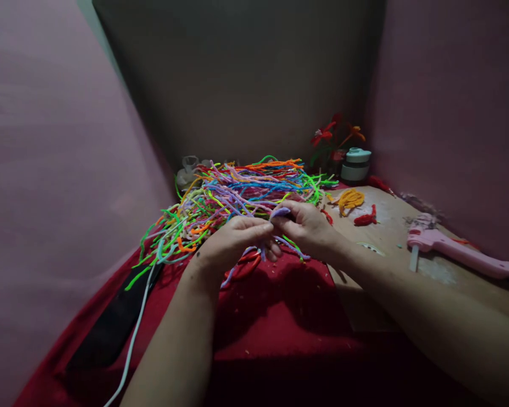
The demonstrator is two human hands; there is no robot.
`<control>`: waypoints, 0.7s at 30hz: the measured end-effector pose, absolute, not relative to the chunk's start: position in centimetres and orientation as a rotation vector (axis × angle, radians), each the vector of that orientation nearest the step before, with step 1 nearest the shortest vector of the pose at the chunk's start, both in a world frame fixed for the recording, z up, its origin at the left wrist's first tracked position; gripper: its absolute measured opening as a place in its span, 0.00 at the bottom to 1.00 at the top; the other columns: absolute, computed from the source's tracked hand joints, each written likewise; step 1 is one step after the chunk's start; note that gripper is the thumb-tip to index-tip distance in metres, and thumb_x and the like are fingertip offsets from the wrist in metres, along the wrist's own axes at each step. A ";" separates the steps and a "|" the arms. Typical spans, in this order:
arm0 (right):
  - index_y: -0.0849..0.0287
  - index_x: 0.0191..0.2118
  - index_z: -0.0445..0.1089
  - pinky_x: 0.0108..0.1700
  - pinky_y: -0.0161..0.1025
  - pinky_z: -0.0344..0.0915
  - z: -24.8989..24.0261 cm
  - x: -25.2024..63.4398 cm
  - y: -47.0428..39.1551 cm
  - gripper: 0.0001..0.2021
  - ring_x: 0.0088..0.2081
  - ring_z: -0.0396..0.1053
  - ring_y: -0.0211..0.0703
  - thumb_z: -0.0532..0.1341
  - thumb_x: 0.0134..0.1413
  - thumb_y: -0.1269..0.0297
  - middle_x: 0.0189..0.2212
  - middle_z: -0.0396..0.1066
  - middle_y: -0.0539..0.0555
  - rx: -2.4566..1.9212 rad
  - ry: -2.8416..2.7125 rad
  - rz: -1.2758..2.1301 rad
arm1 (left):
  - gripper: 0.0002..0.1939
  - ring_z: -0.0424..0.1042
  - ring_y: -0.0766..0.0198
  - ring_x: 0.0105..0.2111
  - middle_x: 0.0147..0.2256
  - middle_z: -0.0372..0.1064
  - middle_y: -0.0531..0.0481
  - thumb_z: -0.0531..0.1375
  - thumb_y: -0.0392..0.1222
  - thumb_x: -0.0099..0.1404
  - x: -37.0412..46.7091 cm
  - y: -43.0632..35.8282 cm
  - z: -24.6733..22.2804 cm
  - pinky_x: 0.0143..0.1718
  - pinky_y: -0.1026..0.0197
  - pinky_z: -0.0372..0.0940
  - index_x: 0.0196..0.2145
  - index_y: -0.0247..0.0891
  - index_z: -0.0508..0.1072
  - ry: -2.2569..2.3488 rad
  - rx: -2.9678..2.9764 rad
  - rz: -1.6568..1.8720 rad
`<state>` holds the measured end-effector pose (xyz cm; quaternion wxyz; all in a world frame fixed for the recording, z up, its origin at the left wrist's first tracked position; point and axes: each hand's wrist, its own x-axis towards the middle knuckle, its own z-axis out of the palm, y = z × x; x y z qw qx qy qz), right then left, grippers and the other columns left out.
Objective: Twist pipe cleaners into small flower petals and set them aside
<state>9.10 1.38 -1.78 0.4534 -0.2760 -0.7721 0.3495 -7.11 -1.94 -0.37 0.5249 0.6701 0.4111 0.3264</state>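
Between my two hands is a purple pipe cleaner (281,212), bent into a small loop at its upper end. My right hand (307,226) pinches it with thumb and forefinger. From the other side my left hand (241,240) meets it, thumb and fingers closed at the same spot, and a purple strand hangs below those fingers. Just under the hands lie red-handled scissors (245,267), partly covered. A large heap of multicoloured pipe cleaners (254,186) spreads behind them.
On the right, a pink glue gun (462,254) rests on a brown board (390,215) beside a yellow pipe-cleaner bundle (350,199) and a red piece (366,217). Pipe-cleaner flowers (326,134) and a teal-lidded jar (356,165) stand behind. At left, a white cable (138,322) crosses a black slab (110,325).
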 end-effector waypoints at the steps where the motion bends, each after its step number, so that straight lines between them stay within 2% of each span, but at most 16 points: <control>1: 0.61 0.25 0.65 0.28 0.33 0.54 -1.9 9.1 1.5 0.05 0.25 0.58 0.34 0.54 0.48 0.71 0.21 0.62 0.48 -0.727 -1.921 0.771 | 0.15 0.70 0.63 0.23 0.25 0.72 0.44 0.52 0.47 0.62 -6.8 -2.1 -0.3 0.29 0.61 0.64 0.30 0.32 0.71 1.066 1.700 0.742; 4: 0.61 0.23 0.65 0.26 0.34 0.51 -2.2 9.0 2.0 0.05 0.23 0.56 0.33 0.56 0.46 0.70 0.19 0.61 0.48 -0.909 -1.806 0.739 | 0.14 0.69 0.63 0.22 0.23 0.70 0.45 0.47 0.43 0.64 -5.2 -2.3 -0.9 0.28 0.63 0.61 0.28 0.34 0.68 1.575 2.105 0.791; 6: 0.61 0.19 0.61 0.23 0.34 0.49 -2.4 8.8 2.3 0.08 0.19 0.53 0.32 0.56 0.45 0.69 0.15 0.58 0.46 -0.969 -1.638 1.002 | 0.10 0.70 0.58 0.28 0.27 0.71 0.42 0.48 0.36 0.62 -4.1 -2.2 -1.6 0.31 0.60 0.60 0.32 0.34 0.69 1.958 2.411 0.792; 8: 0.60 0.16 0.58 0.20 0.33 0.47 -2.6 8.7 2.6 0.11 0.16 0.51 0.31 0.57 0.44 0.67 0.12 0.54 0.44 -0.899 -1.458 1.311 | 0.11 0.70 0.58 0.29 0.28 0.70 0.42 0.47 0.35 0.62 -3.5 -2.1 -2.2 0.31 0.61 0.59 0.34 0.35 0.69 2.095 2.500 0.786; 10: 0.60 0.17 0.59 0.20 0.33 0.47 -2.8 8.5 2.7 0.11 0.16 0.50 0.30 0.60 0.42 0.65 0.12 0.53 0.44 -0.747 -1.333 1.488 | 0.12 0.68 0.61 0.27 0.27 0.69 0.45 0.46 0.38 0.63 -3.3 -2.0 -2.3 0.30 0.63 0.58 0.33 0.36 0.68 2.028 2.373 0.923; 13: 0.63 0.22 0.66 0.21 0.33 0.48 -3.0 8.3 2.6 0.09 0.17 0.52 0.29 0.65 0.37 0.63 0.16 0.58 0.44 -0.576 -1.269 1.602 | 0.14 0.61 0.68 0.21 0.21 0.62 0.53 0.47 0.43 0.64 -3.7 -2.1 -1.6 0.26 0.66 0.56 0.28 0.36 0.67 1.705 2.016 1.165; 16: 0.64 0.22 0.68 0.21 0.32 0.48 -2.8 8.2 2.2 0.11 0.18 0.52 0.28 0.67 0.35 0.62 0.16 0.60 0.45 -0.576 -1.215 1.592 | 0.15 0.53 0.71 0.18 0.18 0.55 0.56 0.48 0.46 0.63 -4.1 -2.2 -0.7 0.22 0.68 0.52 0.25 0.35 0.67 1.455 1.820 1.165; 18: 0.65 0.22 0.68 0.21 0.32 0.48 -2.6 8.0 1.9 0.10 0.18 0.53 0.28 0.66 0.35 0.62 0.15 0.60 0.45 -0.578 -1.167 1.599 | 0.15 0.53 0.71 0.19 0.19 0.57 0.56 0.48 0.46 0.63 -4.1 -2.2 -0.6 0.22 0.68 0.52 0.27 0.34 0.69 1.406 1.825 1.108; 21: 0.64 0.21 0.66 0.22 0.31 0.49 -2.5 7.8 1.7 0.09 0.18 0.54 0.28 0.65 0.35 0.64 0.16 0.61 0.44 -0.570 -1.124 1.621 | 0.17 0.60 0.69 0.22 0.22 0.64 0.52 0.46 0.43 0.64 -3.9 -2.0 -1.1 0.25 0.67 0.54 0.29 0.34 0.71 1.506 1.989 1.005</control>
